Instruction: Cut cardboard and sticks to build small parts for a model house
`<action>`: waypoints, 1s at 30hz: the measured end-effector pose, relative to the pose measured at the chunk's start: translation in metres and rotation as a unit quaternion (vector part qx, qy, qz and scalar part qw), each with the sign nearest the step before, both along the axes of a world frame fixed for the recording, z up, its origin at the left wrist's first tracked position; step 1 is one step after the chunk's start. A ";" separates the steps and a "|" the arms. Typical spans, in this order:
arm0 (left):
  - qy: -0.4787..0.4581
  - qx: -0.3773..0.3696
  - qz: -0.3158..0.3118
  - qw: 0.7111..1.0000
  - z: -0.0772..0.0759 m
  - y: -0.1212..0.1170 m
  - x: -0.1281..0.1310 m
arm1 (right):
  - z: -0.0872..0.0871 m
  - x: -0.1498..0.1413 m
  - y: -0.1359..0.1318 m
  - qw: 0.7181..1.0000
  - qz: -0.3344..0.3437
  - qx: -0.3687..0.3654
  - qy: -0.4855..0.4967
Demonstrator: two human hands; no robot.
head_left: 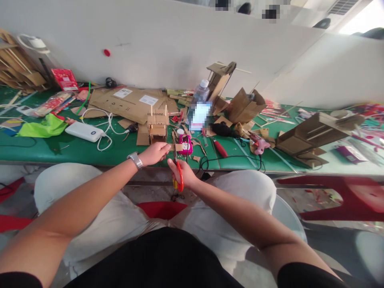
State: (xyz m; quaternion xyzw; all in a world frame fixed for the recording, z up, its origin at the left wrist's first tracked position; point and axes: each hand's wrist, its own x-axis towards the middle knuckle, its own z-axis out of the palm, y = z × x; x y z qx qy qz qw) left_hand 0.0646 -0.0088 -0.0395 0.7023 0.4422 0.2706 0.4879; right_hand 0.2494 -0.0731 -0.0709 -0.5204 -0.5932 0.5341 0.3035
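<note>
My left hand (156, 153), with a watch on its wrist, pinches a small strip of cardboard (179, 147) by its left end. In my right hand (186, 175) are scissors with orange handles (180, 181); their blades reach up across the strip. Whether the blades are parted is too small to tell. Just behind the strip lies a pink item with a white cartoon face (185, 140). A small cardboard model with sticks (158, 125) stands beyond my left hand.
A white power bank (84, 132) with a cable lies left on the green tabletop (126, 150). Flattened cardboard (120, 105), a plastic bottle (201, 93) and a lit phone (200, 115) are farther back. Right are a red-handled tool (221, 149) and a larger cardboard model (312, 134).
</note>
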 end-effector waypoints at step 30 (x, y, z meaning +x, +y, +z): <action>-0.050 -0.026 0.026 0.998 -0.002 -0.008 -0.002 | 0.014 -0.006 -0.002 0.997 -0.008 -0.069 0.032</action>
